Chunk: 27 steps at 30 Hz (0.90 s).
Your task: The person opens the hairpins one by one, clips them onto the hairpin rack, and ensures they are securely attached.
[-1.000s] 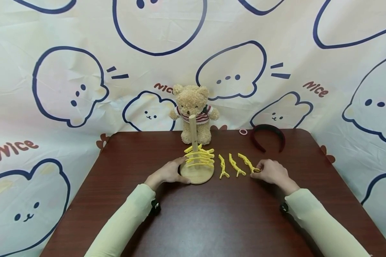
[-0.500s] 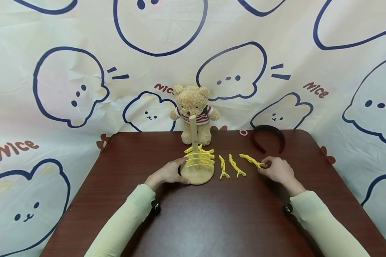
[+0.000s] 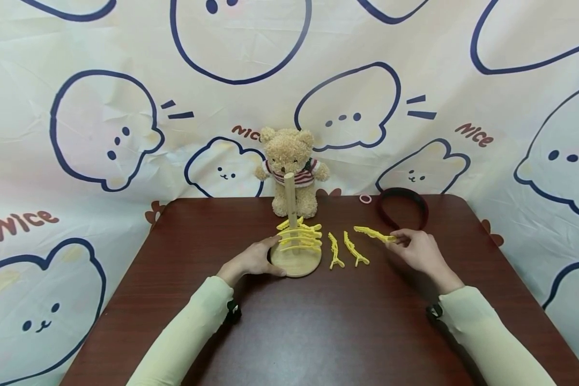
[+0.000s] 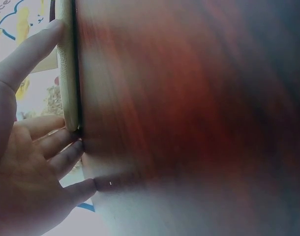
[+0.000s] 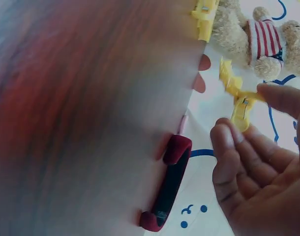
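In the head view my left hand [image 3: 252, 258] grips the left edge of the round base of a wooden stand [image 3: 296, 266] with an upright post. The left wrist view shows the thumb on the base's rim [image 4: 67, 78] and the fingers around its side. Several yellow hair clips [image 3: 303, 234] sit across the post's lower part. My right hand [image 3: 418, 251] pinches the forked handle end of another yellow hair clip [image 3: 372, 232], raised off the table, its long end pointing left. Its spring shows in the right wrist view, between thumb and fingers. Two similar clips [image 3: 335, 251] lie right of the stand.
A teddy bear [image 3: 289, 155] in a striped shirt stands behind the post. At the back right of the brown table [image 3: 289, 332] lie a dark red headband [image 3: 383, 214] and a small pink ring [image 3: 365, 199]. A printed cloth hangs behind the table.
My right hand has lifted the rightmost hair clip off the table, shifting right and away from me, and the clip has swung closer to level. My left hand and the stand have stayed put.
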{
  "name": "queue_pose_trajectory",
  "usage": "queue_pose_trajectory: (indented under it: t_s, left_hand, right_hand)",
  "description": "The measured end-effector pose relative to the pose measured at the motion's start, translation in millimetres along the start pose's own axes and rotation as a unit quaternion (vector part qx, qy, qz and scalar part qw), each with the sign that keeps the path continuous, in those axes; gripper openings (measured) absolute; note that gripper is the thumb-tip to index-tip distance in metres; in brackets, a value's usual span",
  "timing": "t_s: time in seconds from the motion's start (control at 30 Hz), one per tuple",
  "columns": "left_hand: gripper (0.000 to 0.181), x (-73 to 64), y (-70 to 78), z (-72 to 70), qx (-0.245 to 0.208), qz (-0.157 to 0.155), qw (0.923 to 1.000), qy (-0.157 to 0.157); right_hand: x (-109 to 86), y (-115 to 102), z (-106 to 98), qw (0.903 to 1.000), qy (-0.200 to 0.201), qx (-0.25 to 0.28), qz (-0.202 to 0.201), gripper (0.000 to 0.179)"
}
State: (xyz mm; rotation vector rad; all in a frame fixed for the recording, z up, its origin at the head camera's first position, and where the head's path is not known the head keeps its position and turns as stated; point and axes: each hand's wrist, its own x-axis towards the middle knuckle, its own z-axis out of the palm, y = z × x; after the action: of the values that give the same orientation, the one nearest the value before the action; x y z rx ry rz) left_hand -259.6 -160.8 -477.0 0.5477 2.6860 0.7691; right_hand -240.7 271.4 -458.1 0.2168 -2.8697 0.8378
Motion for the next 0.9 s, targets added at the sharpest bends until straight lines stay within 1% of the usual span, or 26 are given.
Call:
queue_pose_trajectory:
  t_s: [0.2, 0.33, 0.6, 0.7, 0.8, 0.9]
  left_hand:
    - [0.108, 0.6, -0.2, 1.0, 0.010, -0.001, 0.9999, 0.004]
    - [0.108, 0.7, 0.1, 0.9, 0.009, -0.008, 0.9999, 0.001]
    - [0.108, 0.4, -0.2, 0.6, 0.012, -0.002, 0.9999, 0.002]
    - [0.108, 0.2, -0.2, 0.0, 0.014, -0.005, 0.9999, 0.000]
    - [0.107, 0.0, -0.8, 0.2, 0.014, -0.005, 0.9999, 0.000]
    - [0.107, 0.1, -0.7, 0.2, 0.015, -0.004, 0.9999, -0.001]
  right_hand:
    - [1.9, -14.1, -2.6, 0.9995, -0.014, 0.025, -0.016, 0.037]
    - [3.5, -23.4, -4.9, 0.9989, -0.011, 0.038, -0.027, 0.039]
    - [7.1, -44.2, -10.2, 0.9980, -0.007, 0.045, -0.045, 0.035]
    - [9.5, -52.4, -12.0, 0.9974, -0.007, 0.048, -0.053, 0.036]
    - [11.5, -61.4, -13.7, 0.9966, -0.009, 0.050, -0.065, 0.037]
    - [12.5, -71.8, -15.5, 0.9953, -0.009, 0.053, -0.080, 0.034]
